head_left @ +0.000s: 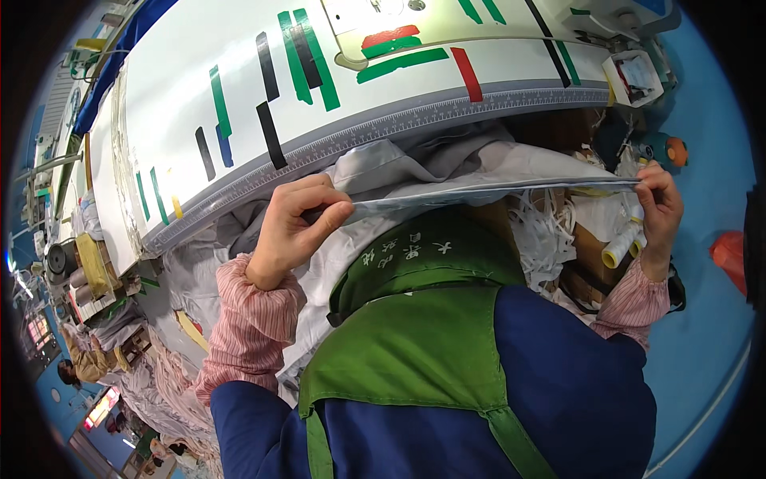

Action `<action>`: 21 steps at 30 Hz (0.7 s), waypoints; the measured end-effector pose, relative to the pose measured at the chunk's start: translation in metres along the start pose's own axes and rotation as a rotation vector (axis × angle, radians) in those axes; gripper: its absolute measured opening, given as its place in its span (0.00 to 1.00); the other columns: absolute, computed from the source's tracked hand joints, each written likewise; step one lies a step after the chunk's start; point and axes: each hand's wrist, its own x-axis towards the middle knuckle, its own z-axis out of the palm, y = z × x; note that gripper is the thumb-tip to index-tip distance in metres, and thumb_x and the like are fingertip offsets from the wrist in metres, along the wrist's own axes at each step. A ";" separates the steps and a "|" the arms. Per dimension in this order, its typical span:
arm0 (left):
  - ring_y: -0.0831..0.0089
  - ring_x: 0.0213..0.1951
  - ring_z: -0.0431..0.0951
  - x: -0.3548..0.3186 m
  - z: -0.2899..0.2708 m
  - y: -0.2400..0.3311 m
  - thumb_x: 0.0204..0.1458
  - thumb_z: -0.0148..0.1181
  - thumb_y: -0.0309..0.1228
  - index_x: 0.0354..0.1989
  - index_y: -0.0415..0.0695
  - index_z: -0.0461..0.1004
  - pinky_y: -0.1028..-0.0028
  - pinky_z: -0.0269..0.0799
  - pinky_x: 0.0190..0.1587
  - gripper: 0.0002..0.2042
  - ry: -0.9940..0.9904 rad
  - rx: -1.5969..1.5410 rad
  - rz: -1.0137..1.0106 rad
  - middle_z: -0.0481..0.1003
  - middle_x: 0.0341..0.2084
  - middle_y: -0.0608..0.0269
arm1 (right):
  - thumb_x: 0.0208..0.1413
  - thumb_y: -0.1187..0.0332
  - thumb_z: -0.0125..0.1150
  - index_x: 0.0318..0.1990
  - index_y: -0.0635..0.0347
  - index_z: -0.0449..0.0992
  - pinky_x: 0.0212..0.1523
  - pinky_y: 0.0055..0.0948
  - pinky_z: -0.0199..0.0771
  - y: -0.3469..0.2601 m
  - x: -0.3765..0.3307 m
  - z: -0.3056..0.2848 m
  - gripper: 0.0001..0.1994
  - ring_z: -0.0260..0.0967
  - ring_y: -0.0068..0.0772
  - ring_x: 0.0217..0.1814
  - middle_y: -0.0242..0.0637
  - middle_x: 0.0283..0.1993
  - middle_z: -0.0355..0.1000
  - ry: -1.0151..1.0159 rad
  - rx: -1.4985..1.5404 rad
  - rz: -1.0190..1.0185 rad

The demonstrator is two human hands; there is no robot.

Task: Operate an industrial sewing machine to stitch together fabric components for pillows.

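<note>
A length of light grey fabric [479, 190] is stretched between my two hands, its folded edge pulled nearly straight above my green apron. My left hand [297, 223] pinches the edge at its left end, thumb against bent fingers. At the right end, the fingers of my right hand [659, 203] are closed on the same edge. More of the cloth hangs in loose folds behind the taut edge, up against the front of the white sewing table [183, 104].
A ruler strip [383, 132] runs along the table's front edge, with coloured tape strips behind it. Part of a sewing machine [415, 24] stands at the back. A small white box [636, 78] sits at the right corner. Thread cones [621, 249] and white scraps [542, 235] lie below.
</note>
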 end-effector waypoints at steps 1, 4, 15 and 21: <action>0.75 0.21 0.64 0.000 0.000 0.003 0.51 0.66 0.30 0.30 0.36 0.78 0.75 0.58 0.24 0.08 0.003 0.001 0.000 0.67 0.18 0.62 | 0.55 0.77 0.64 0.33 0.63 0.70 0.46 0.25 0.62 -0.001 0.000 -0.002 0.06 0.62 0.26 0.41 0.35 0.38 0.70 -0.012 0.039 0.002; 0.73 0.19 0.66 0.000 -0.001 0.023 0.48 0.69 0.29 0.31 0.40 0.79 0.75 0.59 0.21 0.06 0.132 0.262 0.210 0.67 0.18 0.64 | 0.56 0.78 0.62 0.34 0.63 0.70 0.47 0.27 0.62 -0.005 -0.001 -0.006 0.05 0.63 0.29 0.42 0.36 0.37 0.70 0.031 -0.106 -0.073; 0.72 0.18 0.66 -0.003 0.001 0.031 0.43 0.70 0.38 0.36 0.41 0.81 0.73 0.59 0.21 0.16 0.231 0.601 0.381 0.64 0.17 0.65 | 0.61 0.75 0.57 0.38 0.63 0.70 0.57 0.47 0.61 -0.011 -0.002 -0.033 0.03 0.64 0.36 0.44 0.42 0.40 0.71 0.144 -0.161 -0.307; 0.73 0.15 0.64 0.001 -0.002 0.028 0.37 0.73 0.31 0.36 0.44 0.81 0.74 0.59 0.17 0.15 0.154 0.508 0.409 0.62 0.16 0.66 | 0.62 0.75 0.55 0.39 0.63 0.71 0.57 0.50 0.62 -0.014 -0.006 -0.045 0.02 0.64 0.39 0.46 0.44 0.40 0.72 0.184 -0.202 -0.403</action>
